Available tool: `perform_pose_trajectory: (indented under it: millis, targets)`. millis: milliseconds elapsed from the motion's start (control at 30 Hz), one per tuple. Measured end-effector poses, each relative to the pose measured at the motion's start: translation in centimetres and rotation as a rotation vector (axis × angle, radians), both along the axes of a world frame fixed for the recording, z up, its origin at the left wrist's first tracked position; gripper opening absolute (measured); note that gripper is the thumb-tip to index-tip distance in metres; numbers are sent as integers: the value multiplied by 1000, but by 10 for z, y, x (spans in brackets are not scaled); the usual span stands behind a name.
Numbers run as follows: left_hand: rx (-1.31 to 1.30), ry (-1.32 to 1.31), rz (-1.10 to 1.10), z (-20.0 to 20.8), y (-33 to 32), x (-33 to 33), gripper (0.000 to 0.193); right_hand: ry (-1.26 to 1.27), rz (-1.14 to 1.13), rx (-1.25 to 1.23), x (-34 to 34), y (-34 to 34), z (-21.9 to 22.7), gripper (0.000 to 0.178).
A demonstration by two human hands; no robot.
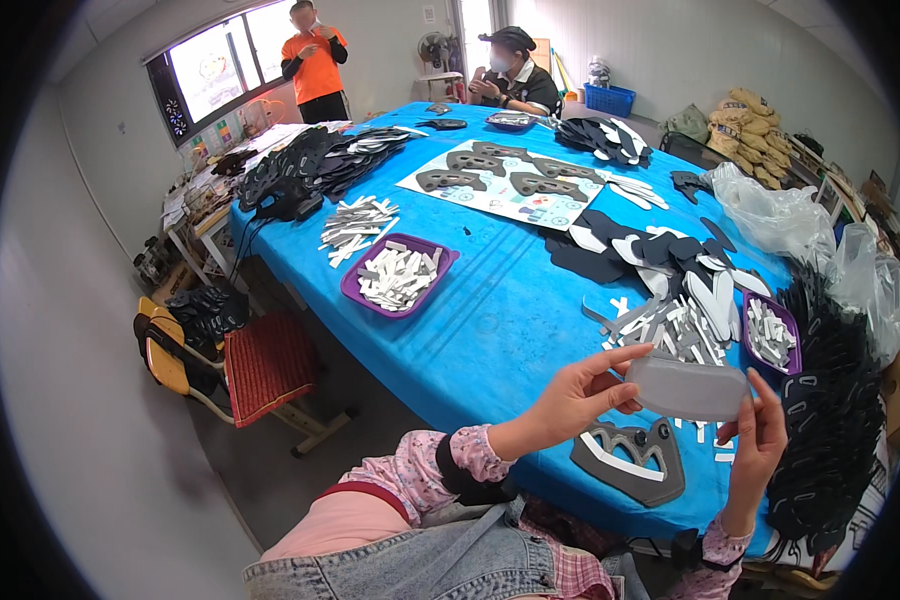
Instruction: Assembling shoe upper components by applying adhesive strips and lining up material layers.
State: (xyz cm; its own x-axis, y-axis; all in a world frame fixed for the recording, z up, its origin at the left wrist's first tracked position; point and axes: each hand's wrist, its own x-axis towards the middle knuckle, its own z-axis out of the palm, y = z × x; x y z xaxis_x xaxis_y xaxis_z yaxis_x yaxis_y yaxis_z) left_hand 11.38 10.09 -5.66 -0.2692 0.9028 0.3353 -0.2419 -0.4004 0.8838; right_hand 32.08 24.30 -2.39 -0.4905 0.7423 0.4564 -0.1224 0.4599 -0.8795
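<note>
Both my hands hold up a grey, rounded, oblong pad above the near right part of the table. My left hand pinches its left end between thumb and fingers. The right end is gripped by the fingers of my right hand. Below the pad lies a dark grey cut-out piece with openings, a white strip along it and two black round knobs. Small white strips lie on the cloth beside it, partly hidden by my right hand. Just beyond the pad spreads a loose heap of grey and white strips.
A blue cloth covers the table. Purple trays of white strips stand left and right. Black pieces pile up at far left and along the right edge. A printed board lies mid-table. Two people are at the far end.
</note>
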Motion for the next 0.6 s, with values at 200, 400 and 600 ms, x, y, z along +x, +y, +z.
perform_pose_trajectory:
  millis: [200, 400, 600]
  targets:
    - [-45, 92, -6, 3, -3, -2, 56, -23, 119, -29, -1, -13, 1, 55]
    - [-52, 626, 191, 19, -9, 6, 67, -66, 94, -62, 12, -9, -8, 62]
    - [20, 949, 274, 23, 2, 0, 60, -148, 122, -82, 18, -6, -7, 61]
